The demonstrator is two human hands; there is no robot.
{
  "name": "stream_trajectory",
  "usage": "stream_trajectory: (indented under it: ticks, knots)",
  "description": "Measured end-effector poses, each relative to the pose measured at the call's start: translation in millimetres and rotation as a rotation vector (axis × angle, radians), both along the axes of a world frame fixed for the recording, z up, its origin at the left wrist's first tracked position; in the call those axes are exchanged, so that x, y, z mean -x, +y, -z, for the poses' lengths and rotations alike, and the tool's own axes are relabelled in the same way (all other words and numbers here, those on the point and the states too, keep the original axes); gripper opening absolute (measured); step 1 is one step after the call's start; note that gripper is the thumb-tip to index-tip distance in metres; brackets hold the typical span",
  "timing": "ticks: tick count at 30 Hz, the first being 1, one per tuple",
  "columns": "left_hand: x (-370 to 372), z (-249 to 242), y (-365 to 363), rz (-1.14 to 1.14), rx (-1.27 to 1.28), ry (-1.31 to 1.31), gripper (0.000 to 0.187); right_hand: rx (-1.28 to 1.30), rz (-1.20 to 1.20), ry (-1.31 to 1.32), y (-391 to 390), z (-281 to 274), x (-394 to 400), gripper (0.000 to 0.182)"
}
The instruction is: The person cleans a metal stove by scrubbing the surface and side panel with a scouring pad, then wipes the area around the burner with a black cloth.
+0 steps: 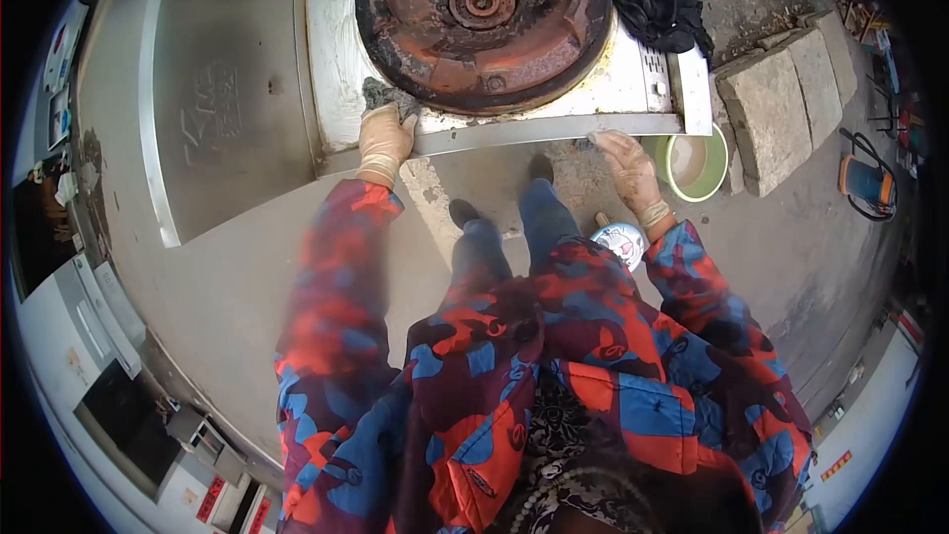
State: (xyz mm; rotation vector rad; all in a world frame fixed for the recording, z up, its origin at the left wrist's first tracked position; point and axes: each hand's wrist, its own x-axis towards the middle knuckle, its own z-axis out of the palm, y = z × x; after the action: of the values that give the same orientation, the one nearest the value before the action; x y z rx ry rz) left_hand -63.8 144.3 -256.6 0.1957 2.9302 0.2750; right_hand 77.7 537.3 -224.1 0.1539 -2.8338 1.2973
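Note:
My left hand (387, 141), in a pale translucent glove, is closed on a dark grey scouring pad (388, 97). The pad presses on the white-smeared metal top (336, 69) of a stove, beside the lower left rim of a round rusty burner (484, 10). My right hand (626, 170), gloved the same way, is at the stove's front edge (554, 134), left of a green bucket (692, 163). Its fingertips are bent near a small greyish bit, too small to make out.
A black cloth (660, 8) lies on the stove's right side. Stone blocks (771, 109) stand right of the bucket, which holds cloudy liquid. A white-and-blue round object (621, 243) is below my right hand. An orange-and-black device (867, 181) lies at the far right.

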Motion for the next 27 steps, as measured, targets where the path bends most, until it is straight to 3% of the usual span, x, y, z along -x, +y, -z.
stream_trajectory:
  ticks: [4, 9, 11, 16, 18, 22, 25, 26, 27]
  knots:
    - [-12.6, -23.9, 18.5, 0.141, -0.039, -0.117, 0.027, 0.012, 0.169, -0.026, 49.8, 6.5, 7.3, 0.028]
    - [-31.0, -55.4, 25.6, 0.305, -0.316, -0.051, 0.021, -0.160, 0.065, 0.068, 52.1, 3.9, 39.9, 0.030]
    - [-40.5, -66.7, 40.0, 0.459, -0.369, 0.005, 0.029, -0.126, 0.027, 0.138, 56.8, 9.9, 49.7, 0.030]
    - [-51.9, -50.4, 134.7, 0.495, -0.352, -0.015, 0.040, -0.108, -0.026, 0.094, 69.2, 24.1, 62.1, 0.028]
    - [-52.4, -43.9, 156.7, 0.264, -0.367, -0.115, 0.043, -0.135, -0.111, 0.097, 72.6, 28.7, 63.1, 0.027]
    - [-70.6, -39.5, 150.4, 0.230, -0.184, -0.100, 0.045, -0.183, -0.156, 0.075, 71.2, 24.8, 60.9, 0.024]
    - [-53.2, -31.6, 89.4, 0.075, 0.026, -0.028, 0.045, -0.286, -0.202, 0.106, 75.3, 24.2, 65.2, 0.025]
    - [-36.2, -55.9, 70.7, -0.127, 0.092, -0.243, 0.034, -0.298, -0.178, 0.083, 76.3, 20.6, 63.4, 0.025]
    - [-28.0, -38.5, 29.5, -0.212, 0.131, -0.290, 0.035, -0.315, -0.152, 0.064, 78.5, 19.1, 63.4, 0.025]
